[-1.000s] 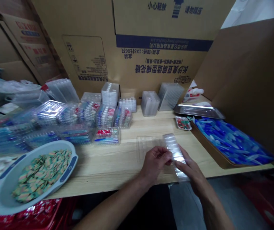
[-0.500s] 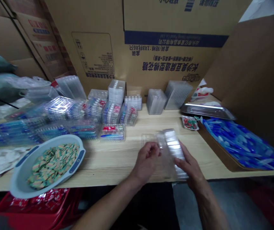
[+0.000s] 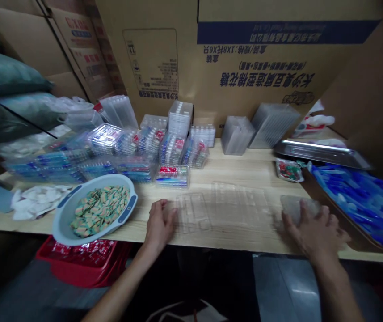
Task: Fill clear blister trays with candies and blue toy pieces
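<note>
Several clear plastic trays [image 3: 193,212] lie on the wooden table in front of me, and more clear trays [image 3: 240,203] continue to their right. My left hand [image 3: 159,223] rests at the left edge of these trays, thumb and fingers apart, with nothing seen in it. Over on the right, my right hand [image 3: 315,232] is smeared by motion, its fingers spread against a translucent stack of plastic trays [image 3: 298,208]. Whether the fingers grip that stack is not clear, but they look stretched out.
A blue-grey basin [image 3: 129,217] of small green-and-tan packets stands at left. Filled clear packs [image 3: 173,176] line the back left. Upright tray stacks [image 3: 238,136] stand by the carton [image 3: 258,67]. A box of blue plastic pieces [image 3: 359,201] and a small red-green packet [image 3: 289,170] are at right.
The stack of trays has gone from between my hands to the right with my right hand. My left hand has moved left. Clear trays now lie spread on the table; the view has shifted.
</note>
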The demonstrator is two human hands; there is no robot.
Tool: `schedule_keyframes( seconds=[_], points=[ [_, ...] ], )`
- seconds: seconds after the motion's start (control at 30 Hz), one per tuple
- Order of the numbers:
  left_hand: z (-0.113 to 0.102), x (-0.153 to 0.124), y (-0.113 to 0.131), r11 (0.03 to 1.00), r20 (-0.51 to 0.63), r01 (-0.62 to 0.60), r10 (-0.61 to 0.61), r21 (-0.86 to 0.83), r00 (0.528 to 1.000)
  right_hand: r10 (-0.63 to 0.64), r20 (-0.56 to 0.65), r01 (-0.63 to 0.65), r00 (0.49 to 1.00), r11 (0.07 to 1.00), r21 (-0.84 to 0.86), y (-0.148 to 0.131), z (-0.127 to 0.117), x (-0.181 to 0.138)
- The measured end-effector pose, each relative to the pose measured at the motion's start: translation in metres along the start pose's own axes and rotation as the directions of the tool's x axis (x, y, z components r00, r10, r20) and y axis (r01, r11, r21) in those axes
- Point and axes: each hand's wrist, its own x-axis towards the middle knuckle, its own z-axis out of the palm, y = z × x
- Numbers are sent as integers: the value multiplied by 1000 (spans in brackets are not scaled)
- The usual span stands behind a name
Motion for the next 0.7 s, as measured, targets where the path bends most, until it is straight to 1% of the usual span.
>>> schedule_keyframes(
  seconds=[0.03,0.07,0.1,0.13,0.17,0.23,0.3,0.33,0.43,0.5,0.57,0.63,0.7],
  points=[
    [2,-9,1,981,11,-135,135,140,991,-119,-35,120,992,992,23,-15,4,-7],
    [6,-18,3,935,85,-254,240,248,967,-242,-46,244,969,968,52,-30,8,-13],
    [9,-26,4,878,199,-354,303,323,932,-359,-39,361,932,929,83,-46,13,-20],
    [14,-34,5,823,315,-428,322,372,893,-461,-20,460,887,880,113,-60,19,-25],
    [19,-40,5,779,410,-475,307,410,859,-539,0,534,842,834,138,-71,25,-30],
    [28,-46,3,724,541,-516,234,458,808,-631,44,617,774,768,170,-84,35,-37],
    [34,-45,-1,716,611,-521,166,465,774,-675,84,652,733,733,193,-83,41,-40],
    [35,-42,-4,722,633,-523,153,452,759,-692,100,666,715,717,205,-80,43,-41],
    [33,-33,-11,737,681,-562,192,375,706,-734,125,697,668,675,243,-65,43,-43],
    [32,-28,-14,731,699,-596,234,332,676,-744,128,701,656,663,262,-59,41,-45],
    [32,-27,-14,726,702,-608,249,321,667,-743,125,699,657,663,270,-56,41,-49],
    [31,-28,-7,734,684,-596,252,326,684,-736,109,693,668,669,268,-53,44,-52],
    [23,-32,5,751,655,-577,263,322,708,-727,78,687,682,674,271,-48,46,-54]
  ],
)
